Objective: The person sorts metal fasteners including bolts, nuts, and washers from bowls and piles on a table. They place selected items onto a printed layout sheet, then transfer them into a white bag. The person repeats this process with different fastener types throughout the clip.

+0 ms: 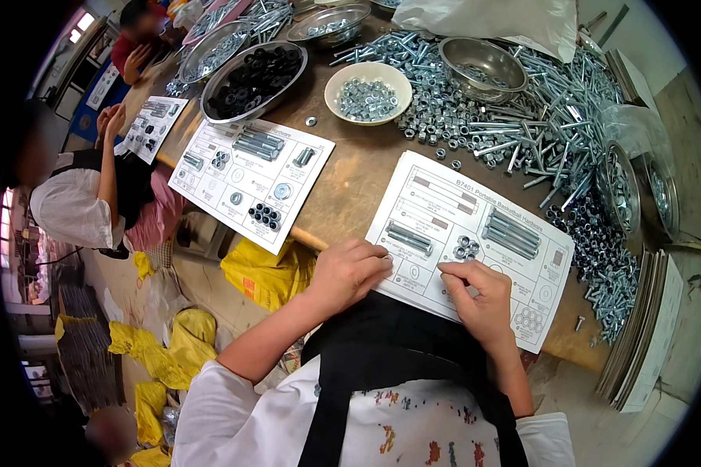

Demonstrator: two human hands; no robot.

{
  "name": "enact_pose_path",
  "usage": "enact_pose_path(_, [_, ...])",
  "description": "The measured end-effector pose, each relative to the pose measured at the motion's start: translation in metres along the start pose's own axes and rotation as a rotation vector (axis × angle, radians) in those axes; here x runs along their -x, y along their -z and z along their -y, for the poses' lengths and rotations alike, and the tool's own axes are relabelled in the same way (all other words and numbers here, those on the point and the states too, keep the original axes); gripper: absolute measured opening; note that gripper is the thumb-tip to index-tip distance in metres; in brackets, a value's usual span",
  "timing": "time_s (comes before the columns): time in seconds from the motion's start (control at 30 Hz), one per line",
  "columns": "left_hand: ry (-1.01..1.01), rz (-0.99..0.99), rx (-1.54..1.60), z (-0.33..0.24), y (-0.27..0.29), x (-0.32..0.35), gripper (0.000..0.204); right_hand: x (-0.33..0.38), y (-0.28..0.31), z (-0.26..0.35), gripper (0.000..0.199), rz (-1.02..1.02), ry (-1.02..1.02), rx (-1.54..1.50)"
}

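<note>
A printed layout card [506,272] lies on the table before me. Long bolts [512,233] rest on its right part, shorter bolts [410,239] on its left part, and a cluster of nuts [466,247] between them. My left hand [352,272] is closed at the card's left edge, fingers curled beside the shorter bolts. Anything inside it is hidden. My right hand [479,300] is over the card's near middle, just below the nuts. Its index finger and thumb are bent close together at the card, the other fingers folded; whatever they grip cannot be made out.
Beyond the card stand a cream bowl of nuts [329,97] and a metal bowl of black parts [210,109]. Heaped bolts [553,117] and nuts spread at the right. A second filled card [304,194] lies left, near a seated person [86,187]. Stacked sheets [639,335] stand at right.
</note>
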State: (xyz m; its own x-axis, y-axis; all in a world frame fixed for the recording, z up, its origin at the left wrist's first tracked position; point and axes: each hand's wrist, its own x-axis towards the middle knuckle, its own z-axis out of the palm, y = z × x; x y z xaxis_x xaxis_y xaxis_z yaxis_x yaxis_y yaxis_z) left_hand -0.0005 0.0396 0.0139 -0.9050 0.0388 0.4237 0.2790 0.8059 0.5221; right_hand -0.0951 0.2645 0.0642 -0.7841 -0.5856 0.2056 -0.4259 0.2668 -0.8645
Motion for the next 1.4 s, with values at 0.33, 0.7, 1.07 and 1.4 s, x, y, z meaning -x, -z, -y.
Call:
enact_pose_path(0.33, [0.112, -0.006, 0.103, 0.004, -0.002, 0.003, 0.020, 0.007, -0.006, 0.001, 0.009, 0.028, -0.045, 0.018])
enact_pose_path(0.7, [0.414, -0.147, 0.381, 0.026, -0.006, 0.015, 0.048, 0.037, 0.072, -0.045, 0.021, -0.566, -0.216, 0.223])
enact_pose_path(1.07, [0.696, -0.103, 0.918, 0.033, -0.030, -0.006, 0.057, 0.120, 0.093, -0.094, 0.066, -0.662, -0.450, -0.047])
enact_pose_path(1.4, [-0.052, 0.319, 0.405, -0.098, -0.085, -0.155, 0.025, 0.123, 0.198, -0.133, 0.028, -0.725, -0.561, 0.614])
